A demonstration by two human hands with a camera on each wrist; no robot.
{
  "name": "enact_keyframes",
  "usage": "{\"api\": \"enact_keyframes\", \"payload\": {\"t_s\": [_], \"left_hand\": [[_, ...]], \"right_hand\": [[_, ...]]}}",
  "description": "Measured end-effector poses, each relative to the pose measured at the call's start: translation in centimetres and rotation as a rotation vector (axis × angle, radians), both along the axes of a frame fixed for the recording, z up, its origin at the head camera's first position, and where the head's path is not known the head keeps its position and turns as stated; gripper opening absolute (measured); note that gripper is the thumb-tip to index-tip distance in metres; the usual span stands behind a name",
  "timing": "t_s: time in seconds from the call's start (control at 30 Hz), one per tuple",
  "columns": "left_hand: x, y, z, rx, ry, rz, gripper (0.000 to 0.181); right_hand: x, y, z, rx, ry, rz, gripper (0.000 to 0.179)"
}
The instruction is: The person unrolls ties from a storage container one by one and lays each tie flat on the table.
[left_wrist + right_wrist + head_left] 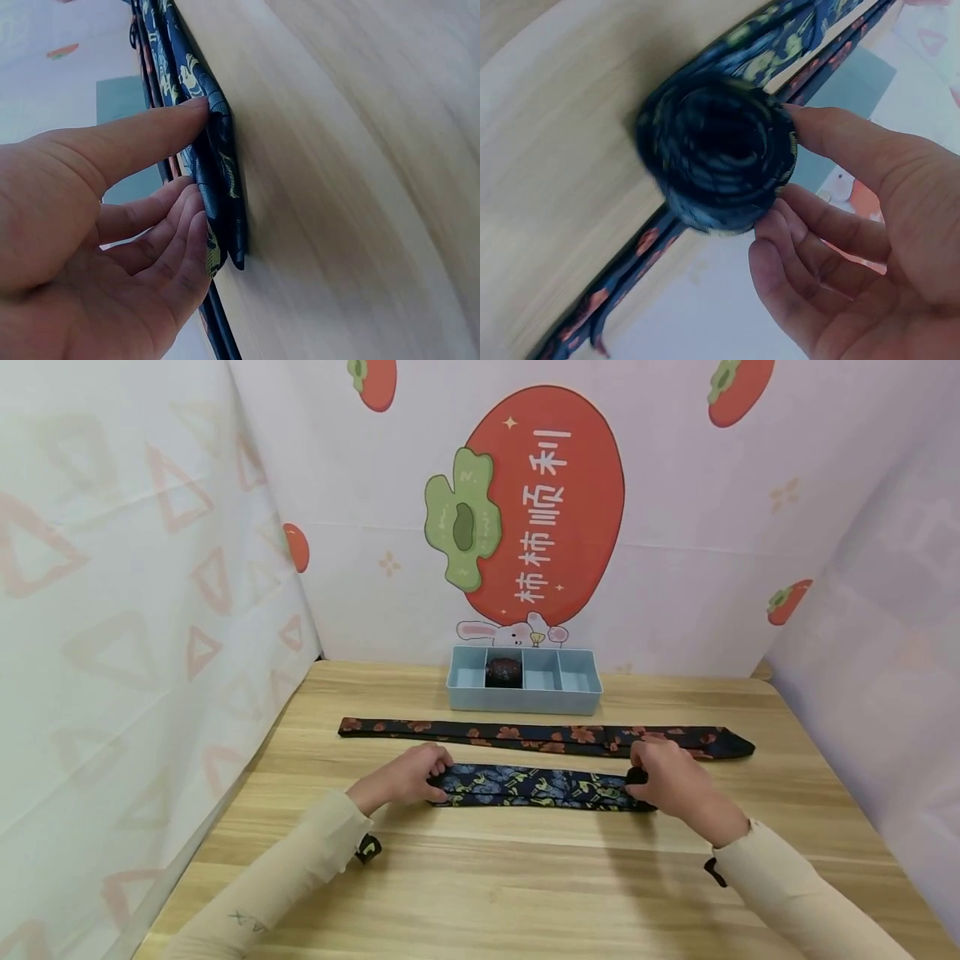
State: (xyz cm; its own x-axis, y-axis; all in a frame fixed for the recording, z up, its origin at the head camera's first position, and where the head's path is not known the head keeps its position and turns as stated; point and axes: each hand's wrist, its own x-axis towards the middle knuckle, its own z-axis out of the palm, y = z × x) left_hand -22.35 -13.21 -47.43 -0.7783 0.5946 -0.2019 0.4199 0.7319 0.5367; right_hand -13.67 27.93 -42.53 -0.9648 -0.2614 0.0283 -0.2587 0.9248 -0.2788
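Blue-patterned tie (525, 787) lay just below centre of the head view; your left hand (412, 774) pinched its left end, your right hand (671, 781) the coil (720, 184) at right. Judged risks: uneven pull might have skewed the coil; a slack right pinch, unwound it.

Within the grip, the flat dark-navy fabric necktie (532, 783) carries slate-blue blotches and yellow-green figures (the pattern fades into near-black inside its coiled end). Just beyond the grip, the long blackish fabric necktie (480, 729) bears rust-red flowers. Farther past it, the rectangular four-compartment tray (525, 700) is plain pale blue. Under the grip, the light-tan wood-look tabletop (487, 877) shows streaked grain.
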Motion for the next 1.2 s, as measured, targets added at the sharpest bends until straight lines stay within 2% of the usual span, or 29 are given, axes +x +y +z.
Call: {"api": "enact_keyframes", "payload": {"t_s": [0.23, 0.37, 0.6, 0.77, 0.83, 1.0, 1.2], "left_hand": [[-0.4, -1.3, 0.3, 0.000, 0.000, 0.005, 0.049], [-0.5, -1.4, 0.6, -0.003, -0.009, 0.001, 0.049], [-0.4, -1.1, 0.8, -0.018, -0.022, -0.013, 0.050], [-0.4, -1.3, 0.4, -0.009, -0.043, 0.005, 0.049], [-0.4, -1.4, 0.3, -0.004, -0.050, 0.006, 0.049], [-0.5, -1.5, 0.0, 0.005, -0.044, 0.008, 0.049], [-0.6, -1.5, 0.1, 0.005, -0.050, 0.009, 0.049]], "right_hand": [[0.0, 1.9, 0.2, -0.017, -0.041, -0.050, 0.030], [-0.3, 2.2, 0.3, -0.021, -0.077, -0.049, 0.028], [-1.1, 0.9, 0.7, -0.013, -0.072, 0.007, 0.028], [-1.1, -0.2, 0.0, -0.014, -0.144, -0.009, 0.027], [-0.9, -0.3, -0.4, -0.006, -0.141, -0.027, 0.030], [-0.5, 0.5, -0.9, 0.012, -0.068, -0.068, 0.033], [-0.2, 2.4, -0.9, 0.008, -0.066, -0.113, 0.031]]}}
